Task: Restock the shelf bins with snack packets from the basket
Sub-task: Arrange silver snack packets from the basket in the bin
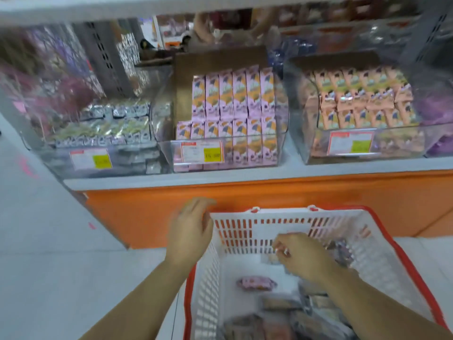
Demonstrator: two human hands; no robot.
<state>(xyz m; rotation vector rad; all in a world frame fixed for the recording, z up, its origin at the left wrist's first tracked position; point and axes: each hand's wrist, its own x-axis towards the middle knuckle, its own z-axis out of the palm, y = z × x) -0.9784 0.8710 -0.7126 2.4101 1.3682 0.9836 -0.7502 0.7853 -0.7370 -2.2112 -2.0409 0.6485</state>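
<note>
A white basket (247, 214) with a red rim stands on the floor below the shelf. Blurred snack packets lie in it, among them a pink one (256, 283) and dark purple ones (343, 249). My left hand (190, 231) rests with relaxed fingers against the basket's far left corner. My right hand (299, 256) is inside the basket, its fingers curled down around a pale packet (270, 258). On the shelf stand three clear bins: silver packets (103, 128) on the left, pink-and-orange packets (232, 106) in the middle, peach packets (362, 104) on the right.
The bins sit on a grey shelf board (171, 179) above an orange base panel (245, 195). Another shelf board (98, 8) overhangs the bins. Price labels (202, 154) are stuck on the bin fronts. Pale floor tiles (49, 241) spread to the left.
</note>
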